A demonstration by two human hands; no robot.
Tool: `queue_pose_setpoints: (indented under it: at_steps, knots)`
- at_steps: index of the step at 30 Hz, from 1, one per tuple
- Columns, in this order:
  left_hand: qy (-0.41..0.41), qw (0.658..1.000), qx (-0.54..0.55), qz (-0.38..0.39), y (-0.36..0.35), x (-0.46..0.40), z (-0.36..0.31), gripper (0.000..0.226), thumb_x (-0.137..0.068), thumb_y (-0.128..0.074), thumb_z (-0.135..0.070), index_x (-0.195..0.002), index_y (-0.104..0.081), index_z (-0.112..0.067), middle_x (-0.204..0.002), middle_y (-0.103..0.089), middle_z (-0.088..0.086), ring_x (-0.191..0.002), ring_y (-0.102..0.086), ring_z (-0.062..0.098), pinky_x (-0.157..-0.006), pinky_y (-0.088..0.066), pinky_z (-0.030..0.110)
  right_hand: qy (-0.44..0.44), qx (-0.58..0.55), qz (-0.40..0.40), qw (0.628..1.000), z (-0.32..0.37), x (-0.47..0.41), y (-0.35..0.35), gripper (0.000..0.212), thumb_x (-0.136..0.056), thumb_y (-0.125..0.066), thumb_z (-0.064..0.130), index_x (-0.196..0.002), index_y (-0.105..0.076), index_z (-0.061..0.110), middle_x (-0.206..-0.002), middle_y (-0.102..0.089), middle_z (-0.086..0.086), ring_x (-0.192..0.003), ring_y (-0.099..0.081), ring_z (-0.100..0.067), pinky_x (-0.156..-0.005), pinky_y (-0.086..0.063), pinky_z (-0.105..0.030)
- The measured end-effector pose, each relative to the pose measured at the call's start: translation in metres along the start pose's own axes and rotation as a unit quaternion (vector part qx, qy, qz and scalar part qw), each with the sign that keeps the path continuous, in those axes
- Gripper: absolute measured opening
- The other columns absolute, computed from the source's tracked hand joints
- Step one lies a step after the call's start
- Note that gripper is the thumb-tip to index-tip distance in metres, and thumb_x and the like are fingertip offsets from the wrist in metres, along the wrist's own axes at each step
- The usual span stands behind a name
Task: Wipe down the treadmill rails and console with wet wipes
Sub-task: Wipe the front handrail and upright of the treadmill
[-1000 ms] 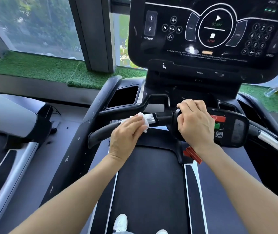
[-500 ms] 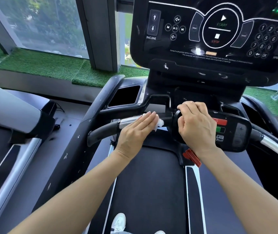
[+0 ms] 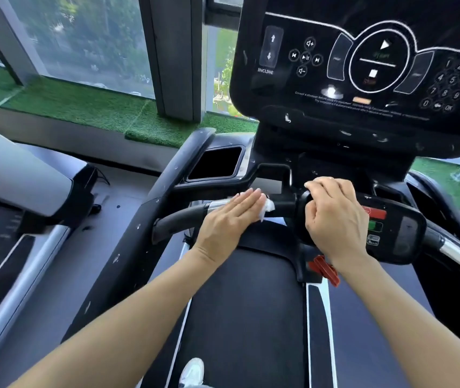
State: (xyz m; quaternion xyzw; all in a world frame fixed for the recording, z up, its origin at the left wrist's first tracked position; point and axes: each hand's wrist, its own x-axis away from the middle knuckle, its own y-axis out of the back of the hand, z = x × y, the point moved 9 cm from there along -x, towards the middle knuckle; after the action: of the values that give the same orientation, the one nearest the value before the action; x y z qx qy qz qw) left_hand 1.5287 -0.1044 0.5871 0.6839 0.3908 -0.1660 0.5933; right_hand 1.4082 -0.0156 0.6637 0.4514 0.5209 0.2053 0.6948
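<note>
While the head view looks down over the belt, the left hand (image 3: 230, 217) is laid flat, fingers straight and together, pressing the crumpled white wet wipe (image 3: 267, 209) onto the black and silver front handlebar (image 3: 186, 217) of the treadmill. Only a corner of the wipe is seen, poking out beside the fingertips. Compared with a second ago, the hand has been slid rightward along the bar, so the silver sensor section is now partly covered and the wipe sits closer to the black centre control pod (image 3: 399, 233). That pod's left end is gripped by the right hand (image 3: 332, 217), fingers curled over the top, unchanged from before. Above, the glossy black console panel (image 3: 363, 68) with white markings is seen larger and nearer, untouched by either hand.
</note>
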Motion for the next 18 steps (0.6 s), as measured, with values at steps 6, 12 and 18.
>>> queue_pose_setpoints:
  at_steps: [6,12,18]
  knots:
    - [0.113,0.994,-0.012,-0.001,0.033,0.045,0.066,0.042,-0.075,-0.072,-0.005,-0.116,-0.066,-0.001,-0.121,-0.064,0.012,-0.113,-0.057,0.017,-0.108,-0.027,0.012,0.027,-0.013,0.012,1.0,0.018,0.001,0.004,0.033,-0.077,-0.048,0.008,-0.103,-0.068,0.004,-0.105,-0.064,-0.005,-0.099,-0.055,-0.026,-0.062,-0.052,-0.031]
    - [0.049,0.998,0.015,0.044,0.003,-0.006,0.016,0.042,-0.072,-0.073,-0.011,-0.113,-0.069,-0.007,-0.117,-0.068,0.007,-0.105,-0.066,0.02,-0.088,-0.05,0.029,0.08,0.007,0.176,0.981,0.062,-0.004,-0.026,0.045,-0.075,-0.068,0.013,-0.118,-0.06,0.006,-0.117,-0.058,-0.005,-0.108,-0.052,-0.027,-0.085,-0.048,-0.035]
    - [0.107,0.989,0.052,0.092,0.024,0.016,0.055,0.029,-0.083,-0.059,-0.027,-0.11,-0.064,-0.019,-0.109,-0.07,-0.004,-0.09,-0.07,0.014,-0.062,-0.058,0.027,0.049,0.032,0.232,0.971,0.073,-0.011,-0.038,0.023,-0.092,-0.052,0.019,-0.114,-0.057,0.014,-0.119,-0.049,0.001,-0.111,-0.041,-0.018,-0.079,-0.045,-0.029]
